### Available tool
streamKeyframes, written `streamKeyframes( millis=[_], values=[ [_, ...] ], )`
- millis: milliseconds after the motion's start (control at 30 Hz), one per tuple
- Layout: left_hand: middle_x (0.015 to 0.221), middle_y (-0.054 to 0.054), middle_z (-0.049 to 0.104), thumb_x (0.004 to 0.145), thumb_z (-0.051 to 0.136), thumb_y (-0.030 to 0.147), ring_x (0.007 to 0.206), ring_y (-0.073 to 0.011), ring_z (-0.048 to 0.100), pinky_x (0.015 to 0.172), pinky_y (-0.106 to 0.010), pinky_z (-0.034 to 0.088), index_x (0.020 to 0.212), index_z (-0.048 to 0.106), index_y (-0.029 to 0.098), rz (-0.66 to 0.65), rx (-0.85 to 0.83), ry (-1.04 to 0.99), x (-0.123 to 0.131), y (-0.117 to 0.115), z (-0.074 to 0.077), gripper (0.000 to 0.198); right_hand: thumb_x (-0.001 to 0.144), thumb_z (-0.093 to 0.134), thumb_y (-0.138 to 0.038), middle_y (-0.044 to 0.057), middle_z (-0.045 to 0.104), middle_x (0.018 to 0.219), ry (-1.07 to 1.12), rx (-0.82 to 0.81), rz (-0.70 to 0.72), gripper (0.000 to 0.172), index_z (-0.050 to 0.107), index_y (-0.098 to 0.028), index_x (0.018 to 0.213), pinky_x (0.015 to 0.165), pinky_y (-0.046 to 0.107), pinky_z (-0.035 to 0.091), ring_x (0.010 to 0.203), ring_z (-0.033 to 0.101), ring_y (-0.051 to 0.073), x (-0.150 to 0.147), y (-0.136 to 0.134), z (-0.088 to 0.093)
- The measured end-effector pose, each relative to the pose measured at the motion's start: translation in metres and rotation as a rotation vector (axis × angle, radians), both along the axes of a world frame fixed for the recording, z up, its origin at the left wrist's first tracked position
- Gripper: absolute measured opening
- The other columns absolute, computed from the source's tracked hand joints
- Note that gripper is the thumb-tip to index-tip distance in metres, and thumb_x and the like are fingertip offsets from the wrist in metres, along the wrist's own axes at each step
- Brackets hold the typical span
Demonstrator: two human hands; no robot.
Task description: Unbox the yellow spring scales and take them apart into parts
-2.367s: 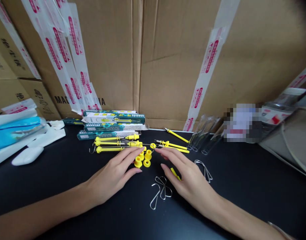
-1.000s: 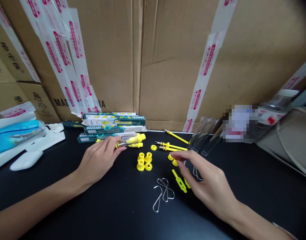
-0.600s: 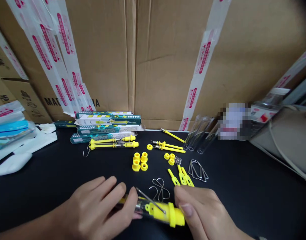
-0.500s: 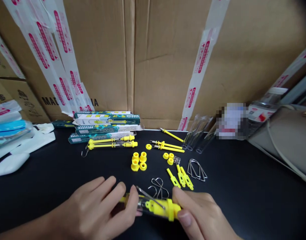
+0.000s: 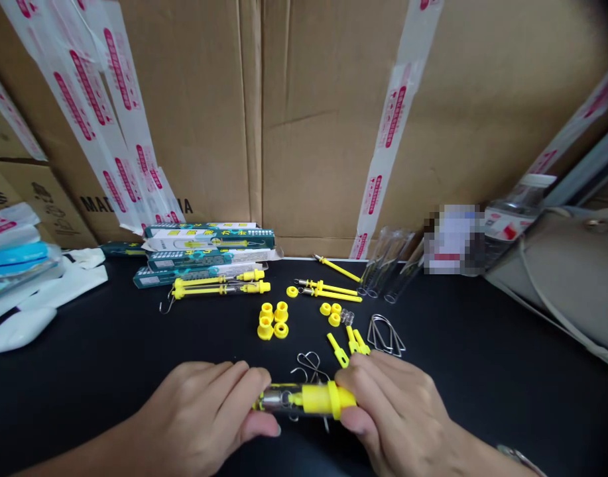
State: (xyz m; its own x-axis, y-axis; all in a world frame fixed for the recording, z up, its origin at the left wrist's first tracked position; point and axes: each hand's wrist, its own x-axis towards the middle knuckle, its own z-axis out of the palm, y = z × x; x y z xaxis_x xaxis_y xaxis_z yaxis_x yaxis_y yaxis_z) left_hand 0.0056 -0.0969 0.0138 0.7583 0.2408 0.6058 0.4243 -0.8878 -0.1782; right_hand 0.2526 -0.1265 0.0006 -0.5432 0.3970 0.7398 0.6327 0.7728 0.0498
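Observation:
Low in the head view, a clear-tubed spring scale (image 5: 304, 399) lies level between my two hands. My left hand (image 5: 204, 411) is wrapped round its tube, hiding that end. The fingers of my right hand (image 5: 390, 407) pinch the yellow cap at the other end. Inside the tube a metal spring and a yellow inner piece show. Just behind the tube are bent metal hooks (image 5: 309, 363), partly covered by it. Yellow flat-ended pieces (image 5: 338, 351) lie beyond my right hand, with wire loops (image 5: 386, 336) to their right.
Yellow collars (image 5: 265, 327), small yellow caps (image 5: 335, 319), springs (image 5: 348, 317) and yellow rods (image 5: 336, 292) lie mid-table. Assembled spring scales (image 5: 219, 288) rest before stacked boxes (image 5: 209, 242). Clear tubes (image 5: 392, 285), a bottle (image 5: 512, 218) and a bag (image 5: 577, 265) stand right; cardboard (image 5: 323, 132) walls the back.
The spring scale has rolled, so its metal hanger now points down behind the tube. My right hand has shifted left and its fingers have closed further over the cap.

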Motion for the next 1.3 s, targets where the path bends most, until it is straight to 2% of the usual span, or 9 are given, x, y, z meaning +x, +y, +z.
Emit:
streamKeyframes(
  millis=[133,300,533,600,733,900,1067,1200,1300],
  values=[
    [0.062,0.004,0.065,0.109,0.027,0.037,0.046,-0.0116,0.062,0.043,-0.025,0.046,0.097,0.055,0.016,-0.015,-0.05,-0.006,0.0,0.002,0.002,0.037,0.11,0.02,-0.038,-0.001,0.053,0.056,0.039,-0.02,0.054,0.041,0.046,-0.02,0.085,0.046,0.028,0.036,0.047,0.043,0.013,0.003,0.001,-0.001],
    [0.062,0.005,0.065,0.11,0.027,0.035,0.046,-0.0098,0.063,0.044,-0.023,0.045,0.097,0.054,0.017,0.0,0.002,-0.002,-0.001,0.002,0.005,0.035,0.11,0.03,-0.037,-0.001,0.06,0.064,0.041,-0.17,0.093,0.032,0.048,-0.019,0.09,0.054,0.025,0.047,0.054,0.057,0.011,0.01,-0.004,-0.002],
    [0.06,0.007,0.061,0.109,0.031,0.04,0.045,-0.0101,0.063,0.04,-0.026,0.042,0.095,0.057,0.02,0.047,-0.12,0.036,-0.004,0.005,-0.004,0.036,0.106,0.031,-0.011,0.004,0.07,0.078,0.044,-0.231,0.206,0.023,0.052,-0.02,0.105,0.059,0.024,0.055,0.065,0.066,0.014,0.018,0.002,-0.003],
    [0.061,0.007,0.062,0.109,0.031,0.04,0.045,-0.0101,0.064,0.041,-0.026,0.042,0.096,0.058,0.02,0.055,-0.112,0.025,-0.004,0.005,-0.004,0.035,0.106,0.038,-0.02,0.005,0.071,0.081,0.096,-0.29,0.24,0.014,0.053,-0.02,0.108,0.063,0.025,0.058,0.069,0.069,0.015,0.018,0.003,-0.002],
    [0.062,0.007,0.064,0.108,0.034,0.04,0.048,-0.0105,0.066,0.043,-0.026,0.043,0.097,0.059,0.02,0.082,-0.102,0.005,-0.003,0.006,-0.005,0.034,0.107,0.041,-0.035,0.004,0.07,0.081,0.233,-0.428,0.184,0.019,0.053,-0.021,0.104,0.064,0.023,0.058,0.069,0.07,0.015,0.014,0.001,-0.005],
    [0.069,0.007,0.07,0.109,0.033,0.041,0.051,-0.0101,0.069,0.044,-0.026,0.042,0.097,0.06,0.02,0.117,-0.13,-0.035,-0.002,0.008,-0.008,0.036,0.102,0.05,-0.017,0.002,0.068,0.087,0.423,-0.544,0.164,0.008,0.052,-0.024,0.098,0.068,0.024,0.058,0.076,0.068,0.014,0.008,0.004,-0.016],
    [0.07,0.006,0.071,0.109,0.031,0.041,0.051,-0.0095,0.069,0.043,-0.026,0.041,0.096,0.062,0.02,0.135,-0.131,-0.031,-0.002,0.007,-0.008,0.04,0.096,0.051,-0.004,0.002,0.069,0.095,0.447,-0.489,0.172,0.022,0.053,-0.025,0.102,0.083,0.028,0.058,0.094,0.07,0.016,0.009,0.005,-0.018],
    [0.07,0.005,0.071,0.109,0.032,0.041,0.051,-0.0092,0.069,0.044,-0.025,0.041,0.096,0.064,0.019,0.128,-0.137,-0.043,-0.002,0.007,-0.007,0.041,0.096,0.064,-0.023,0.002,0.07,0.095,0.389,-0.455,0.084,0.02,0.055,-0.024,0.114,0.078,0.024,0.058,0.084,0.07,0.015,0.011,0.003,-0.009],
    [0.069,0.005,0.07,0.109,0.034,0.04,0.051,-0.0091,0.068,0.045,-0.023,0.043,0.096,0.065,0.018,0.121,-0.137,-0.042,-0.003,0.007,-0.008,0.041,0.1,0.057,-0.036,0.0,0.07,0.083,0.336,-0.482,0.019,0.016,0.061,-0.021,0.104,0.065,0.022,0.056,0.067,0.068,0.012,0.01,0.003,-0.004]
  ],
)
